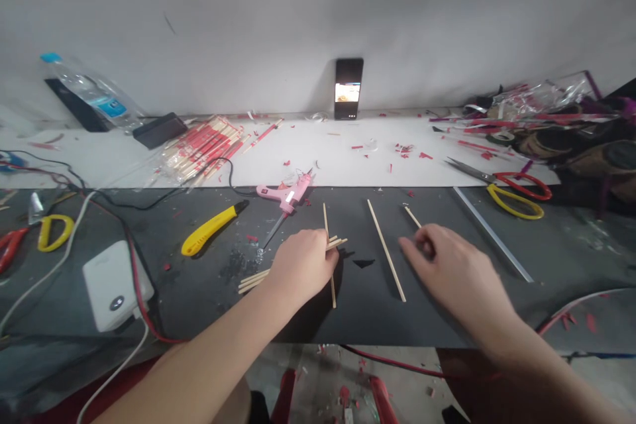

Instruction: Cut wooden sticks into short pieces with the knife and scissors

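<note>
Clasping pale sticks [254, 281] — left hand [304, 265]; right hand [453, 268] over a separate stick [412, 216]

We see a phone [348, 89] with its screen lit, propped upright against the pale wall [248, 26]. To our left, a water bottle [94, 96] with a blue cap leans at a tilt near a dark box [159, 130]. Nearer us lies a white power bank [112, 281] with a cable plugged in. To our right, scissors [491, 179] with one red and one yellow handle rest near crumpled clear plastic [531, 104].
</note>
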A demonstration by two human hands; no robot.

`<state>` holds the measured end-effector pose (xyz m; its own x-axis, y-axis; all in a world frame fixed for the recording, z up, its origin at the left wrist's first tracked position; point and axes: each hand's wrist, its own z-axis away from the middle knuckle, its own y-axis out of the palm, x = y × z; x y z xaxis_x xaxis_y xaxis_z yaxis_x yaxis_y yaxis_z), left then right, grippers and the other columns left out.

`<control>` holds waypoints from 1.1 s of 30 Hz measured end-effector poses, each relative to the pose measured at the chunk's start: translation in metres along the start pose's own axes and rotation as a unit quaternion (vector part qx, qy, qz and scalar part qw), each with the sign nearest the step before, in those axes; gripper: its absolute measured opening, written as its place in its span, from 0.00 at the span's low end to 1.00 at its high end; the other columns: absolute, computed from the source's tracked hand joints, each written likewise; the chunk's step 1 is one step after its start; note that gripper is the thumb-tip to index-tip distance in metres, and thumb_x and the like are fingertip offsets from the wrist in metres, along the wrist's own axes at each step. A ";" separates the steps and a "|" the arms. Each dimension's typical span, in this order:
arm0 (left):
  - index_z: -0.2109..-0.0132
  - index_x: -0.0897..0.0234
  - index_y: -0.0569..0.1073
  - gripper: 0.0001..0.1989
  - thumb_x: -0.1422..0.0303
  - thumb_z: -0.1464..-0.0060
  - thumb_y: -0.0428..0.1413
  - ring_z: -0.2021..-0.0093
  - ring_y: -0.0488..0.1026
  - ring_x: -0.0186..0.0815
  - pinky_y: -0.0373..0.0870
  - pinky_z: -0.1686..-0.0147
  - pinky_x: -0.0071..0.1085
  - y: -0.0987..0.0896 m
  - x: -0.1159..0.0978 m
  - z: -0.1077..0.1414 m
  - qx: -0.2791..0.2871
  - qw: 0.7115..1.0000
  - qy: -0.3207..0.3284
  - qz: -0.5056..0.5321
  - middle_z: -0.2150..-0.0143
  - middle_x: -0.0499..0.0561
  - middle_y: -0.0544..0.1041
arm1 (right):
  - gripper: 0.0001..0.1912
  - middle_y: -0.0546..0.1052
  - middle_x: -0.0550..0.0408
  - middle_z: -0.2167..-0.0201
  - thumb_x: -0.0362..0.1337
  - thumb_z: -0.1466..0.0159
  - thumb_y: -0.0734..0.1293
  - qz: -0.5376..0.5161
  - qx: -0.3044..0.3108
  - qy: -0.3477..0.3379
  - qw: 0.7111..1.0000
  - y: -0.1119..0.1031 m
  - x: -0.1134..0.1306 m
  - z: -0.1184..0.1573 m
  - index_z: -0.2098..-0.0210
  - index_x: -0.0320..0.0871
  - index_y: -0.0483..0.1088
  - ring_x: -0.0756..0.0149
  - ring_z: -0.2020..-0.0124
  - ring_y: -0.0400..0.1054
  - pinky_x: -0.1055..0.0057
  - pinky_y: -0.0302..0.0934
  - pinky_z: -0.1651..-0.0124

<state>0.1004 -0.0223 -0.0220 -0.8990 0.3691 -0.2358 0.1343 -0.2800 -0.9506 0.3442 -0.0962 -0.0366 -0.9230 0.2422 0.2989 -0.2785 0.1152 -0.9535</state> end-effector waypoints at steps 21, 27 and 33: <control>0.60 0.59 0.70 0.14 0.57 0.29 0.49 0.77 0.56 0.30 0.53 0.75 0.29 -0.059 -0.015 0.041 -0.070 0.868 0.058 0.488 0.76 0.42 0.60 | 0.14 0.78 0.53 0.60 0.49 0.29 0.65 -0.312 0.066 -0.092 0.943 -0.019 0.054 0.016 0.51 0.49 0.73 0.62 0.62 0.71 0.66 0.63 0.58; 0.58 0.61 0.71 0.11 0.60 0.29 0.51 0.77 0.59 0.25 0.59 0.78 0.24 -0.071 -0.030 0.050 0.053 0.568 0.111 0.814 0.68 0.44 0.64 | 0.20 0.81 0.50 0.62 0.53 0.25 0.60 -0.579 0.344 -0.135 0.727 -0.023 0.105 0.053 0.57 0.43 0.73 0.64 0.61 0.73 0.68 0.67 0.54; 0.45 0.65 0.70 0.11 0.67 0.30 0.53 0.68 0.79 0.34 0.79 0.65 0.31 -0.055 -0.023 0.039 0.127 0.505 0.081 0.850 0.59 0.53 0.78 | 0.27 0.70 0.61 0.86 0.62 0.28 0.57 -0.754 0.458 0.060 0.466 0.000 0.119 0.084 0.63 0.44 0.67 0.73 0.88 0.60 0.77 0.57 0.82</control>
<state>0.0976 -0.0499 0.0434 0.4737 -0.5331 -0.7010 0.5788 -0.4115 0.7041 0.2119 -0.1479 -0.0044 0.5133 0.6102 0.6034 -0.6338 -0.2045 0.7460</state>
